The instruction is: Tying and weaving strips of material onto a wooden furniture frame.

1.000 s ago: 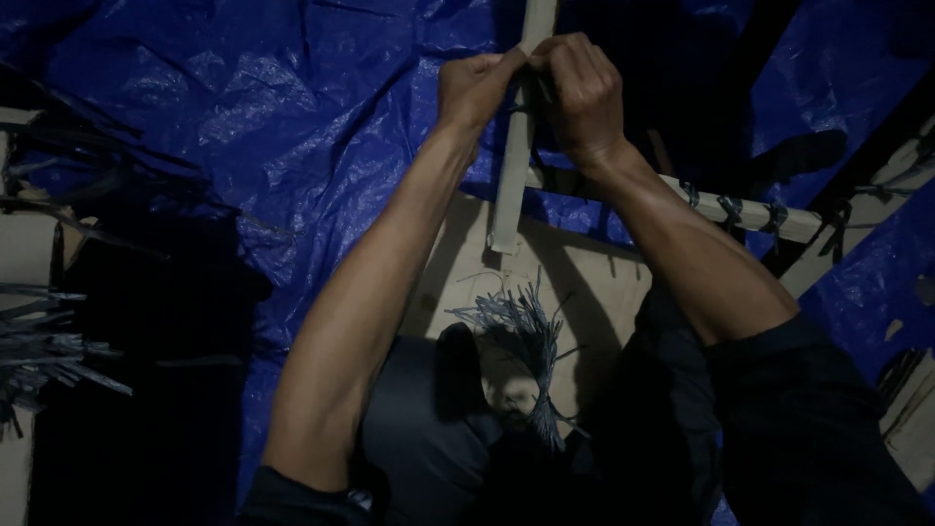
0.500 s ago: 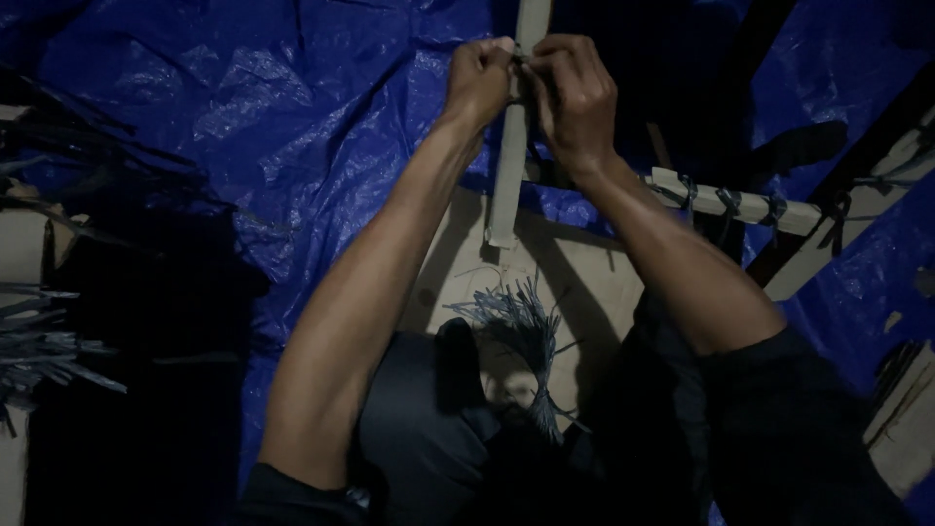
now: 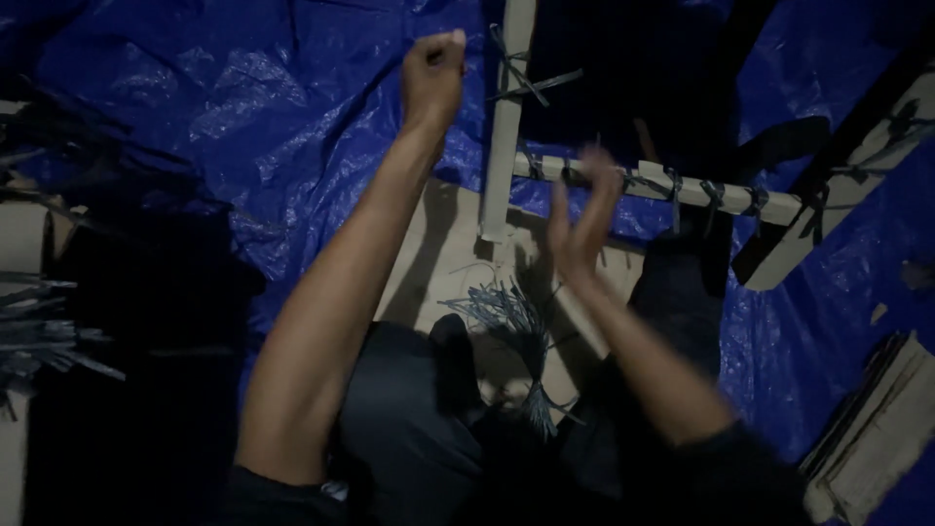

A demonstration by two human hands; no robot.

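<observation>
Upright slat: I see a pale wooden slat (image 3: 508,117) running up the middle of the view, with a dark tie (image 3: 527,83) knotted in a cross on it, just right of my left fist.
Left hand: my left hand (image 3: 433,73) is raised and closed into a fist, just left of the upright slat. Whether it pinches an end of the tie, I cannot tell; the light is too weak.
Right hand: my right hand (image 3: 582,209) is blurred, open with fingers spread, and holds nothing. It sits below and to the right of the left fist.
Cross slat: a second pale slat (image 3: 682,188) goes out to the right from the upright one, just behind the right hand, with several dark ties wound on it.
Bundle: a bunch of thin dark ties (image 3: 511,326) lies below both hands, on a tan board (image 3: 443,253).
Ground: a blue tarpaulin (image 3: 243,117) spreads under everything.
Far right: one more slat (image 3: 842,209) lies tilted, well apart from the hands.
</observation>
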